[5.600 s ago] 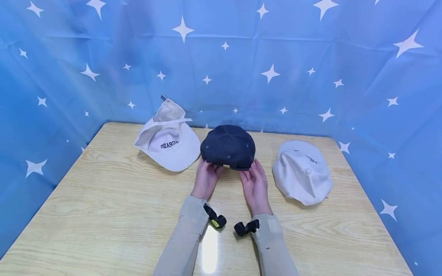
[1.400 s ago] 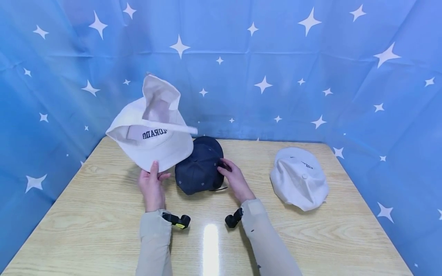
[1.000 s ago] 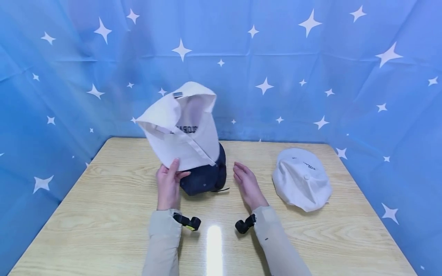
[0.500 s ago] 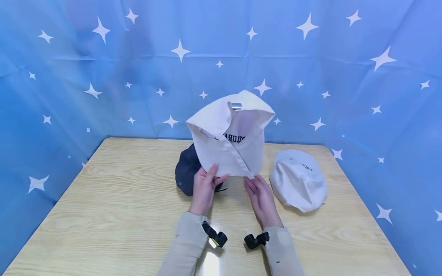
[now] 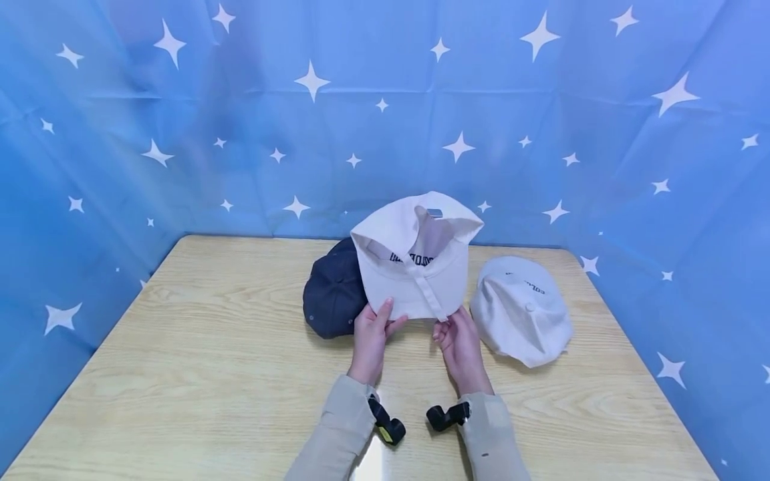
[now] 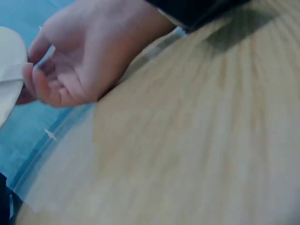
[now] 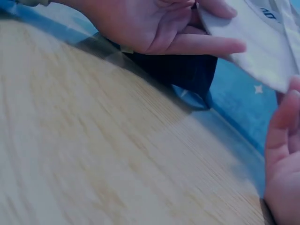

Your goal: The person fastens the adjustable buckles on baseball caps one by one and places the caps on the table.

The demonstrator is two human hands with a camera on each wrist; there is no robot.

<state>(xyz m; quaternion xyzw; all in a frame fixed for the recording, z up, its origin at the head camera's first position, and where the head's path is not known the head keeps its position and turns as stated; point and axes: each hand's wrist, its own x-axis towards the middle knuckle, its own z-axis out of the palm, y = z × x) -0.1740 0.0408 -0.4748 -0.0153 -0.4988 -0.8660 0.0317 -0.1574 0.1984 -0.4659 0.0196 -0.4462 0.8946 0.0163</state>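
Note:
A white cap [image 5: 415, 294] is held with its inside and its mirrored lettering facing me, back strap hanging over the brim. My left hand [image 5: 371, 341] grips the left of the brim edge, thumb on top. At the right end of that edge, by the strap's tip, my right hand [image 5: 462, 347] pinches the brim with curled fingers. The left wrist view shows the right hand [image 6: 89, 51] at the strap end. In the right wrist view the left hand [image 7: 150, 26] has its thumb over the brim. Partly behind the white cap sits a navy cap [image 5: 333, 294].
Just right of my right hand lies a second white cap [image 5: 523, 314], crown toward me, on the wooden table [image 5: 198, 374]. A blue curtain [image 5: 385, 127] with white stars hangs behind the table and along both sides.
Earlier both hands held the navy cap; it now sits further left. My left hand took the white cap from the left, carried it right and lowered it; my right hand joined at the brim.

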